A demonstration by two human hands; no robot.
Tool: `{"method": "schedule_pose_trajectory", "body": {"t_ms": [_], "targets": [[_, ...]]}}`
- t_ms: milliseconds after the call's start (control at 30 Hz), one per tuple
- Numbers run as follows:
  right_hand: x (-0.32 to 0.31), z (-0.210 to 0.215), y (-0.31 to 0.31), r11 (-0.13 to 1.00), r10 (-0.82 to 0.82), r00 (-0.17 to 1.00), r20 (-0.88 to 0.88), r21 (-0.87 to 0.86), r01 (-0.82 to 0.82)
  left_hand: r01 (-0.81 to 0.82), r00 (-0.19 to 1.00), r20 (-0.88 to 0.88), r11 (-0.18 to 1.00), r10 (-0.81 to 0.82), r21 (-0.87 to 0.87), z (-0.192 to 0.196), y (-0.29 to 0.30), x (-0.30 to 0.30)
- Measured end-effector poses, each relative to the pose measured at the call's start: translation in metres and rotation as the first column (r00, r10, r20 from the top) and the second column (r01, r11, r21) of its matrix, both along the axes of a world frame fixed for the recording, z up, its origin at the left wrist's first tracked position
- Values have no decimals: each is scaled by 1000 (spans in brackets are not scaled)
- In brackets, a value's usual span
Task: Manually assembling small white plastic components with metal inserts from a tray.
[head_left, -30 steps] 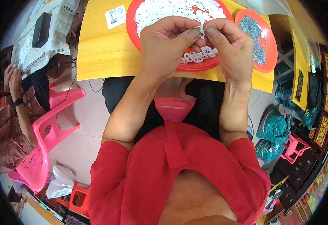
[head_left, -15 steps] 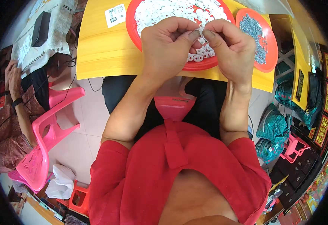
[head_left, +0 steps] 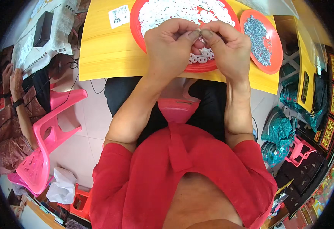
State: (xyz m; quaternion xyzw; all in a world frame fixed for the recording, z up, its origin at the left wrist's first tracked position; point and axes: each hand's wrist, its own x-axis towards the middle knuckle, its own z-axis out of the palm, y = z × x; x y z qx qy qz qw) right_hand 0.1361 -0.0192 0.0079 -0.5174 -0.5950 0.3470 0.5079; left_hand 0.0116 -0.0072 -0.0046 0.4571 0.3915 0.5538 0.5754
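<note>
Barely visible, tiny part hidden between fingertips

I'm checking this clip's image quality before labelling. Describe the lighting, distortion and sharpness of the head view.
Head view: even, soft light with no harsh glare; strong fisheye bend, so the yellow table edge curves and a black rim frames the picture; the left hand and right hand over the big red tray are fairly sharp, but the small piece pinched between them is too tiny to make out.

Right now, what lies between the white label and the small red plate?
In the head view, the big red plate of white rings lies between the label and the small plate.
</note>
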Motion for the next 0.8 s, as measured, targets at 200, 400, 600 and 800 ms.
{"method": "schedule_pose_trajectory", "body": {"t_ms": [200, 400, 600, 800], "targets": [[38, 14, 17, 991, -122, 992, -15, -47, 121, -16, 960, 280, 1000, 19, -11, -5, 20, -13], [27, 4, 56, 994, -84, 703, 706, 12, 107, 62, 903, 429, 993, -14, -99, -14, 28, -32], [28, -17, 74, 1000, -4, 436, 900, 0, 10, 128, 882, 467, 985, -59, -118, -12, 29, -31], [22, -16, 69, 998, -55, 509, 859, 65, -1, 187, 871, 481, 973, -99, -139, -10, 27, -29]]}}
